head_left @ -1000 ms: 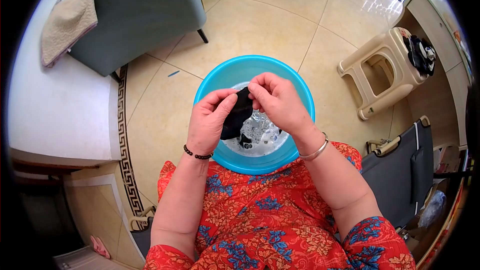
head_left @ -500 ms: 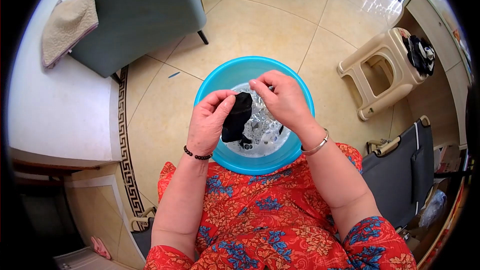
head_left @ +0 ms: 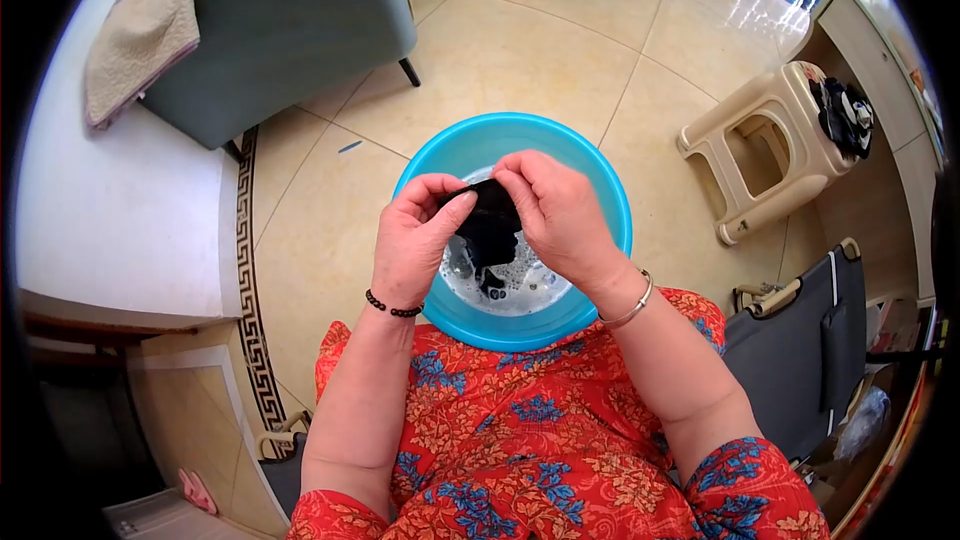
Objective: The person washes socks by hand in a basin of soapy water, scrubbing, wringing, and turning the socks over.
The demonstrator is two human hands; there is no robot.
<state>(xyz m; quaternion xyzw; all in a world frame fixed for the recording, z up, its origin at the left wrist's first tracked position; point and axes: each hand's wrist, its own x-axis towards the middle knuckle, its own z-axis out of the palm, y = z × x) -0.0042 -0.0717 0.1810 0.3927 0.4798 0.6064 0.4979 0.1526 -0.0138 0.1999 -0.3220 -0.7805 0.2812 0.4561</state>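
Note:
A small black cloth [head_left: 490, 225] hangs between my two hands above a blue basin [head_left: 608, 175]. My left hand [head_left: 418, 235] pinches its upper left edge between thumb and fingers. The upper right edge is pinched by my right hand [head_left: 555, 210]. Below, soapy water [head_left: 520, 290] with foam fills the bottom of the basin, and a dark item [head_left: 491, 283] shows in it under the cloth. Whether that item touches the cloth is unclear.
A beige plastic stool [head_left: 735, 150] holding dark cloths [head_left: 843, 118] stands at the right. Beside me on the right is a grey folding chair [head_left: 790, 340]. A grey-green armchair [head_left: 290, 30] is at the upper left, with a beige cloth [head_left: 140, 45] near it.
My right hand let go of the black cloth, moved right, then came back and took its right edge. The cloth is now spread wider between both hands.

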